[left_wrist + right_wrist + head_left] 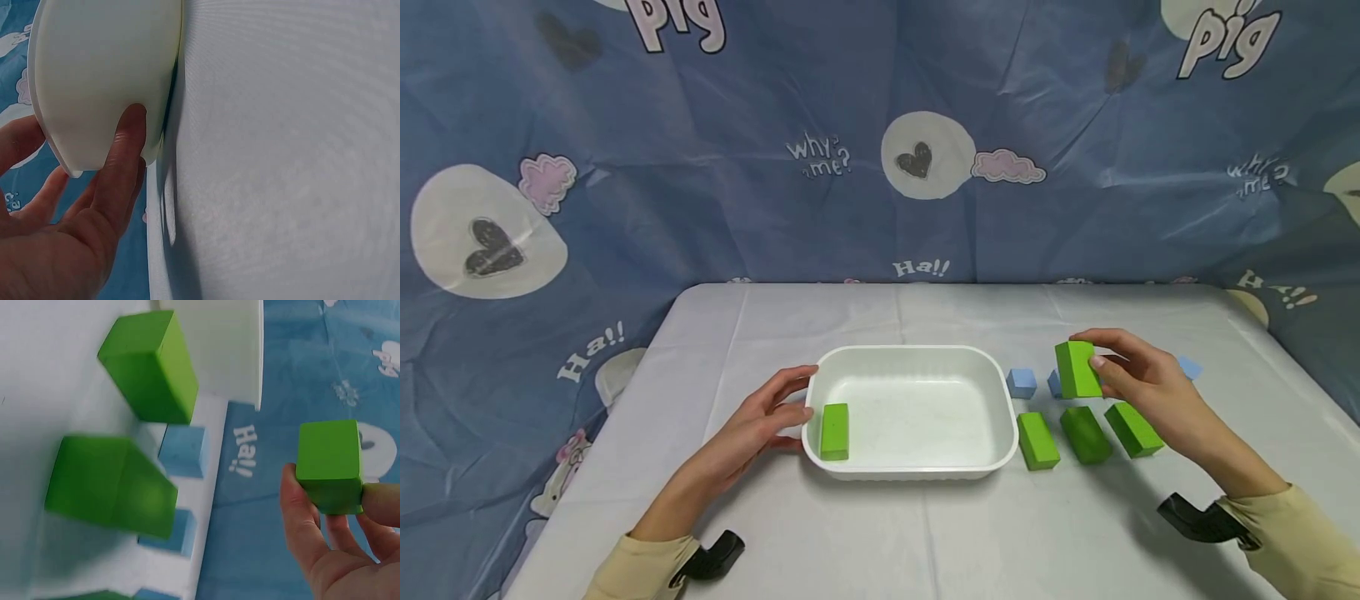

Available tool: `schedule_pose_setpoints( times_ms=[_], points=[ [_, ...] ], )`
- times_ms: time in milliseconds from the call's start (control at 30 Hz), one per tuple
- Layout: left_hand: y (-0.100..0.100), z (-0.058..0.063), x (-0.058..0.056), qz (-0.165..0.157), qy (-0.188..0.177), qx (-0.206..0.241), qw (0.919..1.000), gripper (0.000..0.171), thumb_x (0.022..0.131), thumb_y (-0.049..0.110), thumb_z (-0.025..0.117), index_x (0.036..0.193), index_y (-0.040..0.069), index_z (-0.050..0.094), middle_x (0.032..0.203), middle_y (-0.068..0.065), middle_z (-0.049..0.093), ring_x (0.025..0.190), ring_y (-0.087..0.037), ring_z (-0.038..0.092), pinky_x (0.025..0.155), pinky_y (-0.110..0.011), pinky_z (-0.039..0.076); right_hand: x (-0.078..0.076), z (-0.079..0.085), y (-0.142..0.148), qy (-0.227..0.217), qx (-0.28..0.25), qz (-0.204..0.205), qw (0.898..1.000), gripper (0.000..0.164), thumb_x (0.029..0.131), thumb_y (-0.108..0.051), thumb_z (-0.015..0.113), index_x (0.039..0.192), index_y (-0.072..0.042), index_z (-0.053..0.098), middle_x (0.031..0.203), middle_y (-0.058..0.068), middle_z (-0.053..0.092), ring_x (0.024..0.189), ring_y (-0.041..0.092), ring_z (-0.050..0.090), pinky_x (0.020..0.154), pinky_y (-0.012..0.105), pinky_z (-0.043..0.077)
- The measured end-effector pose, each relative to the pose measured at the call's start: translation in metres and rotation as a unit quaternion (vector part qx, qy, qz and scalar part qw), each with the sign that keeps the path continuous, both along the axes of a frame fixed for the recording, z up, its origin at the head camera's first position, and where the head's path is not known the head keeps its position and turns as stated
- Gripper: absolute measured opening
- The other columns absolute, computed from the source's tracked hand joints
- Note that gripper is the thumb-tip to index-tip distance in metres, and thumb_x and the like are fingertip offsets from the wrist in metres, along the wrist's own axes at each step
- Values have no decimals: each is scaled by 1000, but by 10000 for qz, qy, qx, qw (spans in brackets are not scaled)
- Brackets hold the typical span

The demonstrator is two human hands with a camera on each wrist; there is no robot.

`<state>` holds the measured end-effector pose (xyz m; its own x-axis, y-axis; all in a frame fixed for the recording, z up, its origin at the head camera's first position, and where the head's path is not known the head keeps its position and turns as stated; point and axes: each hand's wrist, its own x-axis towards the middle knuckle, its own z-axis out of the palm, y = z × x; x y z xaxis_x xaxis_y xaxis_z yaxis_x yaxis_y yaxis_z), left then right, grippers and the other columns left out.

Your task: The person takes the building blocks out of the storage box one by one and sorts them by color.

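Observation:
My right hand [1138, 371] pinches a green block [1077, 370] between thumb and fingers, up above the table to the right of the tray. In the right wrist view the held block [329, 450] shows one square end. My left hand [758, 425] touches the left end of a white tray [917, 473], its fingers spread and fairly straight. One fingertip [134, 115] rests on the tray's outer wall in the left wrist view. Inside the tray, at its left, another green block [834, 432] lies lengthwise.
Three green blocks, left [1038, 441], middle [1086, 435] and right [1134, 429], lie on the white-covered table [865, 542] right of the tray. Behind them are blue blocks [1021, 383], partly hidden by my right hand. A printed blue cloth [737, 208] hangs behind the table.

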<state>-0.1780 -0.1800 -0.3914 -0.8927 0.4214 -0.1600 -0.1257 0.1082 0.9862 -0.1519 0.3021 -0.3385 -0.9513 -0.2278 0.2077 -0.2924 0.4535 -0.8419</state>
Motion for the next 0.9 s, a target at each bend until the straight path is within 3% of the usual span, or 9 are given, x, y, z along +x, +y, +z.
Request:
schedule_pose_setpoints(
  times_ms=[167, 433, 600, 900],
  points=[
    [0, -1, 0, 10, -17, -31, 10000, 55, 96, 22, 65, 145, 28, 41, 149, -1, 38, 121, -30, 54, 84, -47, 53, 1, -1, 13, -13, 163, -148, 9998, 36, 105, -14, 49, 140, -7, 50, 134, -4, 53, 95, 11, 59, 74, 25, 53],
    [0, 0, 1, -10, -34, -34, 10000, 54, 97, 21, 64, 146, 28, 41, 149, -2, 38, 122, -30, 53, 84, -47, 53, 7, -3, 33, -88, 353, -427, 9984, 35, 105, -13, 50, 139, -7, 51, 131, -4, 54, 93, 7, 60, 72, 21, 52],
    [1, 2, 0, -6, 27, -59, 10000, 54, 97, 22, 63, 146, 28, 41, 149, -1, 39, 122, -30, 54, 85, -46, 53, 7, -3, 48, -152, 511, -589, 9968, 36, 104, -14, 51, 139, -8, 51, 131, -8, 55, 107, 0, 59, 75, 20, 52],
    [0, 1, 0, 19, 31, -106, 9999, 53, 97, 22, 63, 145, 28, 41, 149, -1, 39, 122, -30, 53, 84, -46, 53, 12, -12, 71, -121, 461, -716, 9963, 35, 103, -11, 52, 138, -5, 52, 126, -12, 58, 104, -2, 60, 75, 17, 51]
  ],
)
